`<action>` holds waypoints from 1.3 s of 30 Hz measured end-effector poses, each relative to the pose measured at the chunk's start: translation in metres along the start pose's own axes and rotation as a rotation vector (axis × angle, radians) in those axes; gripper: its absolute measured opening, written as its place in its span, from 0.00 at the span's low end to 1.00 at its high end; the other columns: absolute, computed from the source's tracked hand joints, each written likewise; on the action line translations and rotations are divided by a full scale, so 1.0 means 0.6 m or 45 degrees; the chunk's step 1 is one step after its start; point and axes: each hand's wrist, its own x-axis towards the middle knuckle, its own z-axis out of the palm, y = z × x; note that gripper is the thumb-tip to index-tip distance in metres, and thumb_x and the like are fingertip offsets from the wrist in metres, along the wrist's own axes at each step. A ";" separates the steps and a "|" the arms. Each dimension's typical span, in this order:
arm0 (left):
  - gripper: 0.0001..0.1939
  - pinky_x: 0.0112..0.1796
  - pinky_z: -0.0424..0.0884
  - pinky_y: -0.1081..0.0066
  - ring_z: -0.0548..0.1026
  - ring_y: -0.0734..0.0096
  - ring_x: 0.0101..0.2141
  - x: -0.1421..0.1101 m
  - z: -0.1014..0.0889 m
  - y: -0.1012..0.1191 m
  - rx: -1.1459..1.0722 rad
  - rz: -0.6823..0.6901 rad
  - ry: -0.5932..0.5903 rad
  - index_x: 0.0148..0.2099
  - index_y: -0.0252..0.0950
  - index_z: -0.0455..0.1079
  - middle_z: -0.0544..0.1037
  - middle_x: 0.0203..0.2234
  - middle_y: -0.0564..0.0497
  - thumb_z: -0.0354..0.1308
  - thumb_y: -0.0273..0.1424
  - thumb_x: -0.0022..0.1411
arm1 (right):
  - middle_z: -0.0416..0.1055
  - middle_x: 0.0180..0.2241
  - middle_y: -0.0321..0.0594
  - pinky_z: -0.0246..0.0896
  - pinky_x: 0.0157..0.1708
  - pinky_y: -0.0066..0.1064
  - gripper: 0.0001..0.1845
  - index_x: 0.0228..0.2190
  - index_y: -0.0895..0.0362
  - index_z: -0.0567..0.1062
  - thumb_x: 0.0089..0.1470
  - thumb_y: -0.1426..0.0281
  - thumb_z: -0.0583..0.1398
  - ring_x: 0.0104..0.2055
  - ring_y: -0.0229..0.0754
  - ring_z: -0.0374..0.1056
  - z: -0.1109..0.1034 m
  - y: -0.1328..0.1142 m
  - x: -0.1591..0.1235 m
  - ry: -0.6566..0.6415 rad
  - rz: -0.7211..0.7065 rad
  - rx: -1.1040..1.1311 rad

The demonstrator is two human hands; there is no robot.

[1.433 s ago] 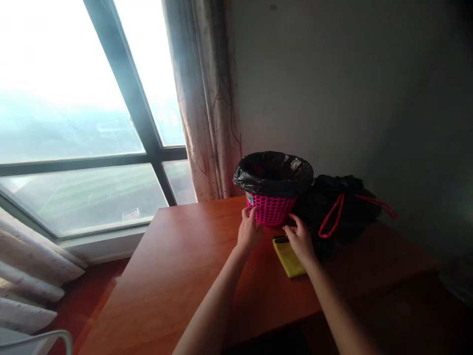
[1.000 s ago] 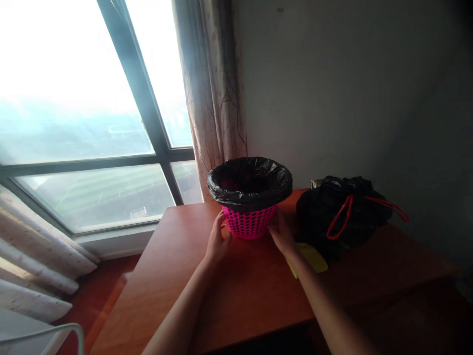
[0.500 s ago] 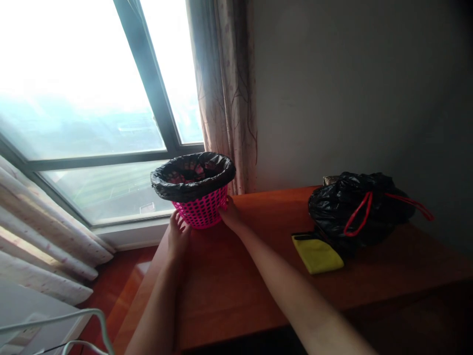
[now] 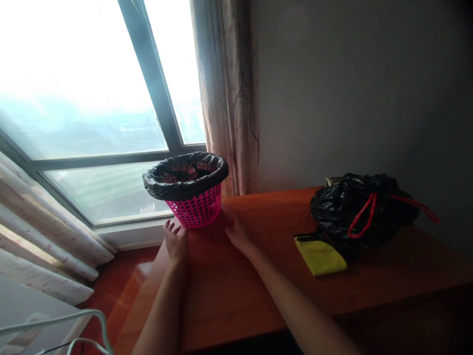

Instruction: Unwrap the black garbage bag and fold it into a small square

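Observation:
A pink perforated wastebasket (image 4: 195, 208) stands upright near the far left end of the wooden table. Its rim is wrapped by a black bin liner (image 4: 185, 190), folded outward. Close to the basket's lower left side, my left hand (image 4: 174, 241) is open with its fingers apart, holding nothing. On the other side, my right hand (image 4: 238, 234) rests low by the tabletop, a small gap away from the basket. Its thumb stands off from the fingers and nothing is held in it.
On the right of the wooden table (image 4: 221, 296) sits a bulky black garbage bag (image 4: 365, 209) with red drawstrings. A folded yellow cloth (image 4: 321, 256) lies before it. Behind are a window (image 4: 92, 98) and curtains (image 4: 234, 98); a pale metal rail (image 4: 55, 319) is at lower left.
Both hands have come off the wastebasket. The right hand has drawn away to the right and nearer, and the left has opened beside it. The basket sits slightly further left in view.

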 end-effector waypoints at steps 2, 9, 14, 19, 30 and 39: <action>0.26 0.37 0.76 0.60 0.78 0.58 0.40 -0.020 -0.001 0.002 0.038 -0.053 -0.028 0.55 0.31 0.64 0.76 0.44 0.40 0.53 0.38 0.56 | 0.69 0.56 0.54 0.70 0.47 0.42 0.31 0.58 0.60 0.65 0.52 0.75 0.56 0.43 0.46 0.74 -0.045 0.009 -0.056 0.032 0.004 -0.105; 0.10 0.43 0.72 0.60 0.76 0.57 0.38 -0.157 0.008 0.052 0.160 0.156 -0.560 0.36 0.38 0.75 0.79 0.33 0.49 0.58 0.33 0.50 | 0.78 0.44 0.46 0.64 0.54 0.46 0.15 0.40 0.57 0.78 0.60 0.73 0.52 0.50 0.50 0.71 -0.277 0.055 -0.227 0.348 -0.266 -0.772; 0.12 0.47 0.70 0.56 0.73 0.56 0.44 -0.266 -0.002 0.098 0.611 0.660 -0.821 0.43 0.38 0.74 0.78 0.41 0.46 0.49 0.27 0.63 | 0.77 0.47 0.50 0.60 0.57 0.50 0.17 0.44 0.60 0.78 0.62 0.66 0.53 0.54 0.55 0.69 -0.376 0.112 -0.280 0.484 -0.274 -1.169; 0.16 0.47 0.72 0.57 0.73 0.56 0.46 -0.328 -0.013 0.106 0.909 0.971 -0.820 0.47 0.38 0.71 0.77 0.46 0.45 0.49 0.20 0.61 | 0.71 0.56 0.53 0.60 0.55 0.51 0.24 0.50 0.62 0.76 0.64 0.60 0.52 0.59 0.58 0.63 -0.335 0.091 -0.289 0.304 -0.110 -1.370; 0.20 0.50 0.73 0.56 0.73 0.56 0.52 -0.325 -0.016 0.089 0.824 0.889 -0.636 0.59 0.36 0.67 0.74 0.54 0.41 0.50 0.29 0.66 | 0.58 0.66 0.53 0.58 0.59 0.53 0.33 0.65 0.60 0.60 0.58 0.79 0.49 0.67 0.59 0.53 -0.049 -0.079 -0.307 -0.204 0.053 -1.030; 0.18 0.53 0.69 0.49 0.67 0.50 0.58 -0.321 -0.016 0.088 0.940 0.807 -0.590 0.55 0.40 0.73 0.75 0.55 0.43 0.51 0.30 0.65 | 0.75 0.51 0.48 0.65 0.58 0.49 0.25 0.51 0.57 0.76 0.57 0.79 0.49 0.57 0.51 0.68 -0.169 -0.008 -0.279 0.223 -0.174 -0.602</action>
